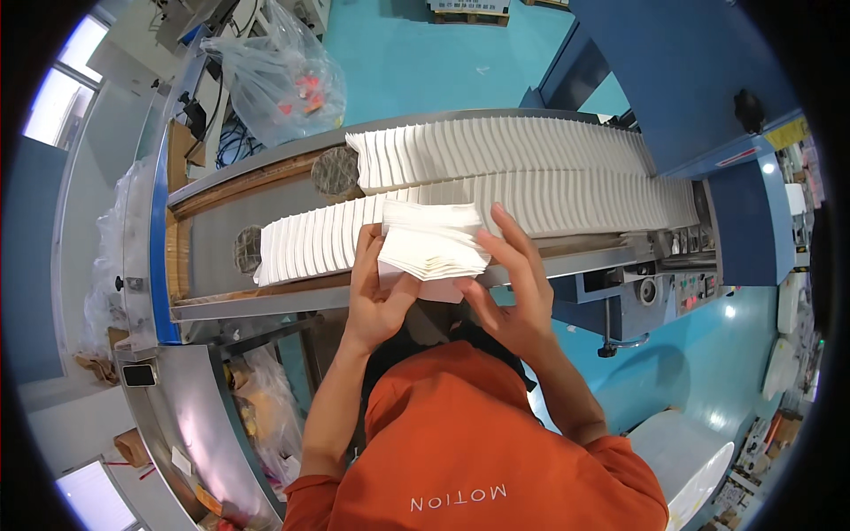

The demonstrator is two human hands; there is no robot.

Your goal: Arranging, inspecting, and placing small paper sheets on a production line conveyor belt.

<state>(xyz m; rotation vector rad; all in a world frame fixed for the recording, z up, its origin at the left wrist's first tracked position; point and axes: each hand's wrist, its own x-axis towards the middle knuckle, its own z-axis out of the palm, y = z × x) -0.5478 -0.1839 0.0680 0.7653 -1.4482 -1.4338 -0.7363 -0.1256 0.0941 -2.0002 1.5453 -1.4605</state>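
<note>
Your left hand [379,305], half closed, grips a white paper stack [432,250]; your right hand [521,296], loosely spread, touches its three-o'clock side. Paper rows [505,149] stand at one o'clock.

The left grip [379,305] holds a white folded stack [431,248] by its left side; the right grip [522,292] touches its right edge. Beyond, two white rows [496,149] line the grey surface [211,252], a round block [336,173] at each left end.

Clear plastic bag [276,75], turquoise floor [416,75]
</note>
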